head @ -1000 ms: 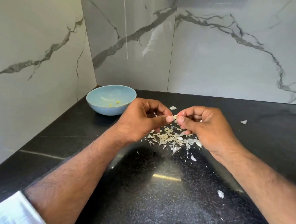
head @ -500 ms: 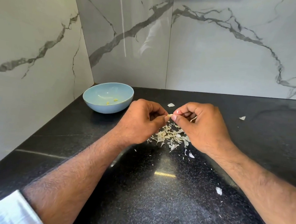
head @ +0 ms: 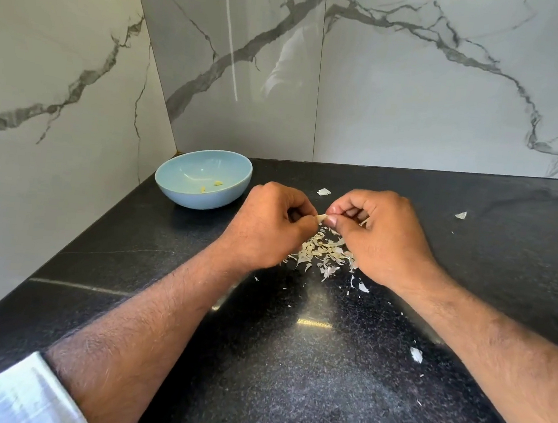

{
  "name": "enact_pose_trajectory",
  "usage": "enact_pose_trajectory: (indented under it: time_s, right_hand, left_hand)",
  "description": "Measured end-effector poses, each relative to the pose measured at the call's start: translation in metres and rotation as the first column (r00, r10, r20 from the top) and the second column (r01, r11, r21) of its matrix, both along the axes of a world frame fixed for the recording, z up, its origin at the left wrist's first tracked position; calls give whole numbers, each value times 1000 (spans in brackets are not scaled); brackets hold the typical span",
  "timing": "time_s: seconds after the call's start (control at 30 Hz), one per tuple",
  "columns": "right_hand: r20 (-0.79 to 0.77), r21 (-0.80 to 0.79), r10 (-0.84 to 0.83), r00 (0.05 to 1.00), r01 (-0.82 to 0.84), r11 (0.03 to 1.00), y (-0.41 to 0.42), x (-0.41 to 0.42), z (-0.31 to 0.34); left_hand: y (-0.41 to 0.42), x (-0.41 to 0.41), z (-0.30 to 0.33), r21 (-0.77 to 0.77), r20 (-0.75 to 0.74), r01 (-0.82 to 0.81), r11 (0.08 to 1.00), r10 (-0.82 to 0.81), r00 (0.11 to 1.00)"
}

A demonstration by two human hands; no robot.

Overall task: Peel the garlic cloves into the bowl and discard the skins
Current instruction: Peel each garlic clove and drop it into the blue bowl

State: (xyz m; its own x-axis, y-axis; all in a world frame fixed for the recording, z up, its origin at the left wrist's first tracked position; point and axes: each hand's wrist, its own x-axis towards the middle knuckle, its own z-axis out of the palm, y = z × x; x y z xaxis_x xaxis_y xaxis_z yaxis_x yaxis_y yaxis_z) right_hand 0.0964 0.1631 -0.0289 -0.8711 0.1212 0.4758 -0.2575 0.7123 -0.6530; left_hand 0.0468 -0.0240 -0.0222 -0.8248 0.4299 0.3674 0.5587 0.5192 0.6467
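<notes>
Between the curled fingertips of the left hand (head: 270, 227) and right hand (head: 380, 234), a garlic clove (head: 321, 218) is pinched from both sides, the skins (head: 321, 252) heaped just beneath, the bowl (head: 203, 178) left of the fingers.

One cam only, head-worn, wide-angle. Looks fwd and down over both forearms onto the black bench (head: 321, 388), close in, facing the marble wall corner (head: 177, 147). No 2nd view, so no overlap.
</notes>
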Motion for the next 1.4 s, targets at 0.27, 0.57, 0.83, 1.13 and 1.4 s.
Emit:
enact_pose_trajectory:
  time_s: [0.27,0.57,0.83,1.13,1.4]
  right_hand:
    - [237,-508,146,961,-6,861,5,-6,-2]
    - [310,-705,285,907,18,709,8,-7,4]
    - [288,-777,396,872,-29,629,13,-4,10]
    - [267,-812,450,852,-53,582,17,-3,10]
    - [176,-739,343,923,-106,665,17,-5,5]
  left_hand:
    - [0,-1,-3,134,191,76,988,-101,977]
    - [2,-1,-4,318,246,70,945,-154,957]
    - [-5,-12,-4,275,259,-9,961,-65,964]
    - [-14,-16,-1,93,82,9,996,-16,996]
    - [-6,-13,-4,304,150,102,947,-153,977]
